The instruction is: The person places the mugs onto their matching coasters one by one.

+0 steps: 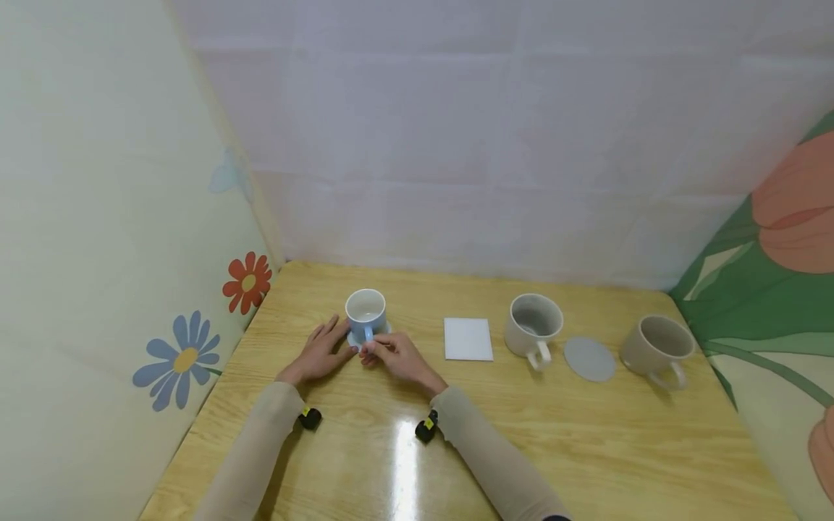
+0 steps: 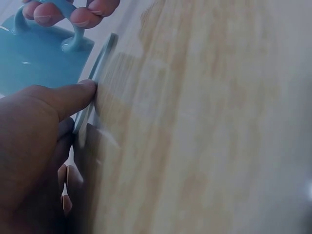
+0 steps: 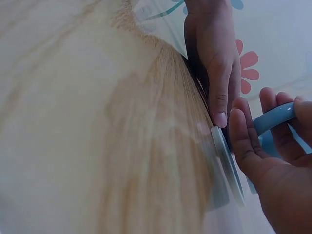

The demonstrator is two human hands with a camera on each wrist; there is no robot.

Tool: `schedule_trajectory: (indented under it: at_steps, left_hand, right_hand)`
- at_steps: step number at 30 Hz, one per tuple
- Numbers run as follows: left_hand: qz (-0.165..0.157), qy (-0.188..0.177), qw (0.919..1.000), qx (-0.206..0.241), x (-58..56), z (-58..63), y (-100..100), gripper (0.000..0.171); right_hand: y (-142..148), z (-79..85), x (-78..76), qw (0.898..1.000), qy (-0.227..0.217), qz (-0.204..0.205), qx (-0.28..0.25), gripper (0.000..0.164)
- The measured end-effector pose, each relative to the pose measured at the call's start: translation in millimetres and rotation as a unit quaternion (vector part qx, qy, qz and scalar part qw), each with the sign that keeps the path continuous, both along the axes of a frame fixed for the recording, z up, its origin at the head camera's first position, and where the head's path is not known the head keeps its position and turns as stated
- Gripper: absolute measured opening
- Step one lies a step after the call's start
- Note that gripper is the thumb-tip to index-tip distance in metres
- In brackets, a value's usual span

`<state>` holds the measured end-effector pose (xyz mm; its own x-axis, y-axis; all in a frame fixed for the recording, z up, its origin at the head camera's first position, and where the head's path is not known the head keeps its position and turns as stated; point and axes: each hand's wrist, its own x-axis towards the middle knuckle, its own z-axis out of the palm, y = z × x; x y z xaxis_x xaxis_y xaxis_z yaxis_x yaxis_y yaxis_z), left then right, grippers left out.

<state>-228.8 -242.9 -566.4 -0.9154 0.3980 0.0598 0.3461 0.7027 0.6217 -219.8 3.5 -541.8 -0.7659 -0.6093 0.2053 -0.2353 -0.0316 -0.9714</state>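
Note:
A light blue mug [image 1: 365, 310] with a white inside stands upright over a round pale coaster [image 1: 353, 341] on the left part of the table. My right hand [image 1: 402, 356] grips the mug's handle [image 3: 276, 117] with curled fingers and thumb. Beside the coaster, my left hand [image 1: 321, 353] lies with its fingers extended. In the left wrist view, the thumb of that hand touches the rim of the coaster [image 2: 100, 61]. Whether the mug's base fully rests on the coaster I cannot tell.
To the right lie a square white coaster [image 1: 468, 339] and a round grey coaster [image 1: 589, 359]. A white mug [image 1: 521, 334] stands between them, and another mug [image 1: 641, 351] is at the far right. Cloth hangs behind the wooden table [image 1: 365, 449] and at both sides.

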Motion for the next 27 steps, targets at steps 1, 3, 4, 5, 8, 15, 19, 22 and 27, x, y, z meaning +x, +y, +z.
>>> schedule_trajectory:
  at_steps: [1, 3, 4, 5, 8, 15, 19, 22, 27]
  left_hand:
    - [0.001, 0.001, 1.0, -0.003, 0.2, 0.3, 0.3, 0.074]
    - [0.004, 0.003, 1.0, -0.008, 0.4, 0.8, 1.2, 0.073]
    - [0.006, 0.003, 0.9999, -0.009, 0.3, 1.2, 1.6, 0.073]
    - [0.008, 0.004, 0.9999, -0.01, 0.3, 2.0, 2.2, 0.073]
    - [0.013, -0.001, 0.9999, -0.009, 0.7, 4.9, 3.9, 0.073]
    - [0.014, 0.011, 0.9998, -0.006, 0.5, 2.0, 4.5, 0.074]
    - [0.017, 0.005, 0.9998, -0.008, -0.5, -0.6, 3.2, 0.074]
    - [0.018, 0.001, 0.9998, -0.008, 0.3, 1.2, 3.8, 0.074]
    - [0.011, 0.014, 0.9998, 0.001, 1.3, 0.5, 4.2, 0.076]
  right_hand:
    - [-0.1, -0.1, -0.1, 1.0, -0.002, 0.001, -0.001, 0.029]
    - [-0.2, -0.1, -0.1, 1.0, -0.004, 0.003, -0.003, 0.03]
    - [-0.3, 0.2, 0.0, 1.0, -0.005, 0.003, -0.004, 0.03]
    - [-0.5, 0.3, 0.0, 1.0, -0.008, 0.002, -0.005, 0.029]
    - [-0.3, 0.9, 0.4, 1.0, -0.008, -0.002, -0.004, 0.029]
    - [-0.6, 1.7, 1.6, 1.0, -0.026, -0.007, 0.002, 0.028]
    - [-1.6, 0.8, 1.0, 0.999, -0.039, -0.008, 0.002, 0.027]
    - [-2.0, -0.8, 0.4, 0.999, -0.042, -0.007, 0.004, 0.027]
    - [-1.6, -1.8, 0.9, 0.999, -0.043, -0.006, 0.009, 0.027]
